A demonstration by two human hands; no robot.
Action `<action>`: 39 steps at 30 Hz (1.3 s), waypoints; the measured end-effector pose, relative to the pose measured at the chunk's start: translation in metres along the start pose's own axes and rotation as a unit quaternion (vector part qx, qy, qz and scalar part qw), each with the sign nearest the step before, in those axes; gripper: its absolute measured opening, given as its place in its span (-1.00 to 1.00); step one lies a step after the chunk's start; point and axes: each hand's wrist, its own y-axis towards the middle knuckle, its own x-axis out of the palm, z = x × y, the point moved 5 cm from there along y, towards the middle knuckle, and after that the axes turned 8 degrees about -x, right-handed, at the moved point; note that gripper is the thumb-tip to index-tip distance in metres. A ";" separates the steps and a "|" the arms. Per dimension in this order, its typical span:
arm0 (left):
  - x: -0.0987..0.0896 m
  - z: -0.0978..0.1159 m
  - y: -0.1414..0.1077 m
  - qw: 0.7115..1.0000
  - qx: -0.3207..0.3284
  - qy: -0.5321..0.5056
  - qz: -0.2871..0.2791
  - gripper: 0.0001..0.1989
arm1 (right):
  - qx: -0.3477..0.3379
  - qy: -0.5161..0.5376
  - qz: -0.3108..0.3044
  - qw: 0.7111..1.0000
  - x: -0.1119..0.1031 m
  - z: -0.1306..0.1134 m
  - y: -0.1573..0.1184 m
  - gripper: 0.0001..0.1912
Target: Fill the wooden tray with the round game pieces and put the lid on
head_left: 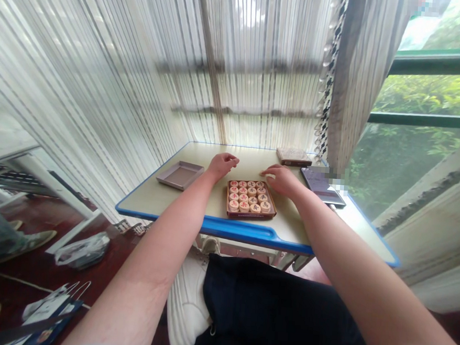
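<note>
A shallow box [250, 215] stands near the front edge of the table, filled with rows of round Chinese chess pieces [253, 192] marked in red and black. Just beyond its left corner, my left hand [222, 164] hovers with fingers curled towards the thumb; whether anything is between them cannot be made out. My right hand [279, 177] is by the box's far right corner, fingertips together and pointing left. Something small and pale may be at those fingertips, too small to name.
On the blue-edged table [145, 198], an open grey tray-like lid [180, 174] lies to the left. A flat box [294, 157] is at the back right, near a dark tablet [321, 187]. Striped curtains [255, 90] hang behind. Bags [85, 249] lie on the floor beside another person's foot.
</note>
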 end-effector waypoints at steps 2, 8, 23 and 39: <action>-0.001 -0.002 0.001 1.000 0.002 0.014 0.005 -0.71 | 0.027 0.003 -0.042 0.999 0.007 0.006 0.001 -0.72; 0.000 -0.005 0.003 0.999 0.003 0.035 0.001 -0.69 | 0.037 -0.009 0.008 0.999 0.008 0.010 0.005 -0.60; -0.001 -0.015 0.007 0.997 -0.012 0.071 0.002 -0.68 | 0.071 -0.028 -0.037 0.996 0.000 0.016 -0.003 -0.74; -0.001 -0.015 0.006 0.998 -0.022 0.059 0.003 -0.72 | 0.052 0.067 0.028 0.996 -0.029 -0.010 -0.010 -0.58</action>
